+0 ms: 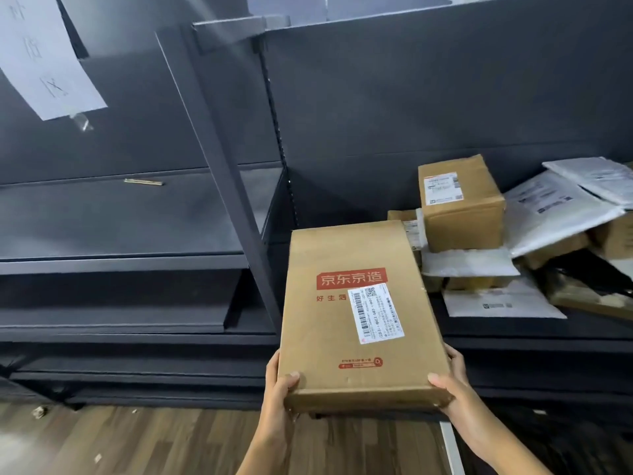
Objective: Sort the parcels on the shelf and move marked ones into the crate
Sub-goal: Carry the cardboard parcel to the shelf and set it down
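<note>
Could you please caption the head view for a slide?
Left hand and right hand grip the near end of a flat cardboard box before a dark shelf of piled parcels.

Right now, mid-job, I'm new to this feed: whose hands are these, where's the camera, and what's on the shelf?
There is no machine here: a person works with bare hands, and the one picture comes from a camera worn on their head, looking forward and down. The left hand and right hand grip the near end of a long flat cardboard box, fingers curled round its edges. It bears a red logo and a white shipping label. Behind it, on the dark shelf, sit a smaller brown box and white mailer bags, piled together. No crate is in view.
</note>
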